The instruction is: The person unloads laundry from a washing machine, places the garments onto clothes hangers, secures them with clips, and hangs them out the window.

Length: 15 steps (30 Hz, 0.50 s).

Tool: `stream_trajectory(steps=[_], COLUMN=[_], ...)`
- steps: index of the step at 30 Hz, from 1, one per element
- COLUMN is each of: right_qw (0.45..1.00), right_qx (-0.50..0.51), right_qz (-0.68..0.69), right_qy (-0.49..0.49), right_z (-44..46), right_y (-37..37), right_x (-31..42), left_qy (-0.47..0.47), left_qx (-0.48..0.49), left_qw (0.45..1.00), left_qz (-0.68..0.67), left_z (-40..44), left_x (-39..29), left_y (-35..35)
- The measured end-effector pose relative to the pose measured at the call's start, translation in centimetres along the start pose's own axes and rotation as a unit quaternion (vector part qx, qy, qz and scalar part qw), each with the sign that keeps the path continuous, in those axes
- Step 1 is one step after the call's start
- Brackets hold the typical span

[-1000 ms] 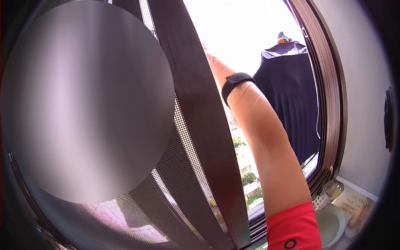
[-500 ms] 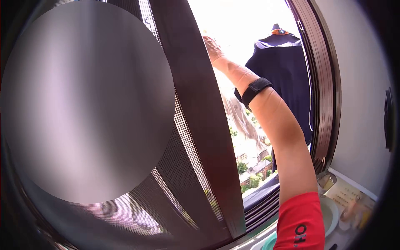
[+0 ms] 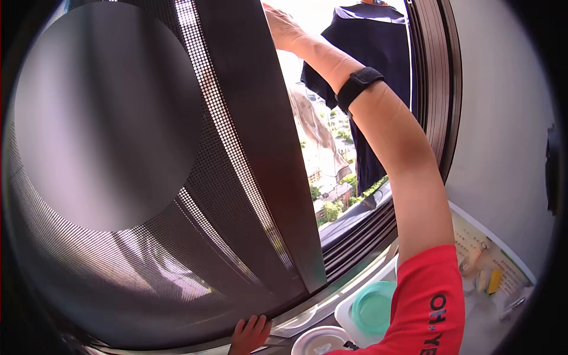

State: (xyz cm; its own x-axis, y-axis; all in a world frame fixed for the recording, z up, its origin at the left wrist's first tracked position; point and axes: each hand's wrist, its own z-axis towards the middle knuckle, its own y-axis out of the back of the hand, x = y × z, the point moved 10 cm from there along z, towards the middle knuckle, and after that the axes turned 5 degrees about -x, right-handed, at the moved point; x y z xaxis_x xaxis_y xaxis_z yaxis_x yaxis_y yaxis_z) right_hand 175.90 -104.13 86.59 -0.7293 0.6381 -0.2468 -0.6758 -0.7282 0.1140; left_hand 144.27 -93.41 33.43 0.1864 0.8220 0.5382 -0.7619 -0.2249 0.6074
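Observation:
My right arm, in a red sleeve with a black strap on the forearm, reaches through the window gap. My right hand (image 3: 283, 28) is at the outer side of the dark window frame (image 3: 260, 142); its fingers are hidden behind the frame or out of view. Low in the view, my left hand (image 3: 252, 335) rests with fingers stretched against the bottom edge of the mesh screen (image 3: 219, 278). Beyond the gap hang a dark garment (image 3: 373, 65) and a pale, thin cloth (image 3: 319, 130).
A blurred grey disc (image 3: 106, 118) covers much of the left side. Below the sill are a green-lidded container (image 3: 376, 307) and a round white tub (image 3: 319, 342). A printed sheet (image 3: 473, 236) and small items, one yellow (image 3: 494, 281), lie at the right. Buildings and trees show far below.
The view has tilted down and shifted right, so the window and right arm sit further up and left. My left hand and more containers have come into view.

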Motion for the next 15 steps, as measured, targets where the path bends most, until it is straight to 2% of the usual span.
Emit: stream_trajectory(steps=[1, 3, 7, 8, 9, 11, 12, 15], right_qw=[0.998, 0.994, 0.967, 0.965, 0.963, 0.911, 0.896, 0.881], right_qx=[-0.055, -0.102, -0.002, 0.002, 0.054, 0.131, 0.126, 0.131], right_qz=[-0.011, -0.019, 0.131, 0.141, 0.127, 0.201, 0.232, 0.267], right_qy=[0.008, -0.017, -0.219, -0.219, -0.231, -0.336, -0.358, -0.369], right_z=[-0.9, -3.6, -11.2, -12.8, -13.9, -16.5, -16.9, -21.5], right_y=[1.2, 3.1, 1.2, 0.1, -0.7, -3.2, -2.6, -6.9], right_x=[-0.1, -1.1, -5.2, -5.7, -5.6, -6.0, -8.8, -6.6], left_qy=[0.003, 0.005, 0.013, 0.01, 0.006, 0.006, -0.012, -0.007], left_qx=[-0.006, -0.023, -0.01, -0.007, -0.004, -0.015, -0.007, 0.002], left_qw=[1.0, 1.0, 0.999, 1.0, 1.0, 1.0, 1.0, 1.0], left_qz=[-0.005, -0.01, -0.028, -0.024, -0.019, -0.012, 0.006, 0.022], left_z=[-0.1, 0.0, -0.4, -0.2, 0.0, -0.4, 2.0, 1.1], left_x=[0.1, 0.5, 0.7, 0.5, 0.6, 0.7, 0.9, 0.8], left_y=[0.2, 0.3, -0.4, -0.1, -0.2, -0.5, 1.6, 0.5])
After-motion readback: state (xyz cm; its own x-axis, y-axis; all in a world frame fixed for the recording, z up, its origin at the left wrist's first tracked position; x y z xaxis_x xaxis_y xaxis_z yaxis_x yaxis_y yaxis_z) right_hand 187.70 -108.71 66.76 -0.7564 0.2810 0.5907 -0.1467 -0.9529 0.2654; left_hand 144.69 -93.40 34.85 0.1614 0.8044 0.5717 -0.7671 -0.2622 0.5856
